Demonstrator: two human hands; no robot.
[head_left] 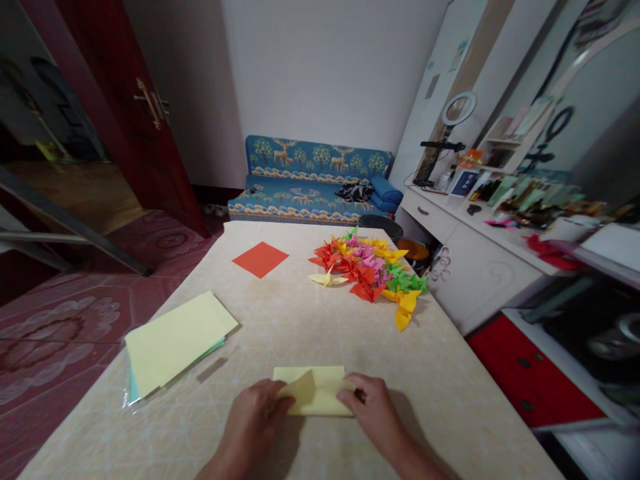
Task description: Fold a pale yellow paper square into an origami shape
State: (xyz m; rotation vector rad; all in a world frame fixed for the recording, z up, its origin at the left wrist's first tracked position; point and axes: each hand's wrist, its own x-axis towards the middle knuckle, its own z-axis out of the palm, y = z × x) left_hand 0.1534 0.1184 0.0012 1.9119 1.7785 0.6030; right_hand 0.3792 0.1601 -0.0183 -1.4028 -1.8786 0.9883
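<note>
A pale yellow sheet of paper [320,393], partly folded over on itself, lies on the table close to me. My left hand [260,413] pinches the left end of its raised flap between thumb and fingers. On the other end, my right hand [373,407] is closed on the same flap, thumb toward the middle. The flap curves up a little and casts a shadow on the layer beneath. Parts of the paper's side edges are hidden behind my fingers.
A stack of coloured paper [180,343], yellow on top, lies at the left on a plastic sleeve. Farther off is a red paper square [261,259]. Folded paper cranes [367,267] in several colours are heaped at the right of the table [280,320]. Beyond stands a blue sofa [310,190].
</note>
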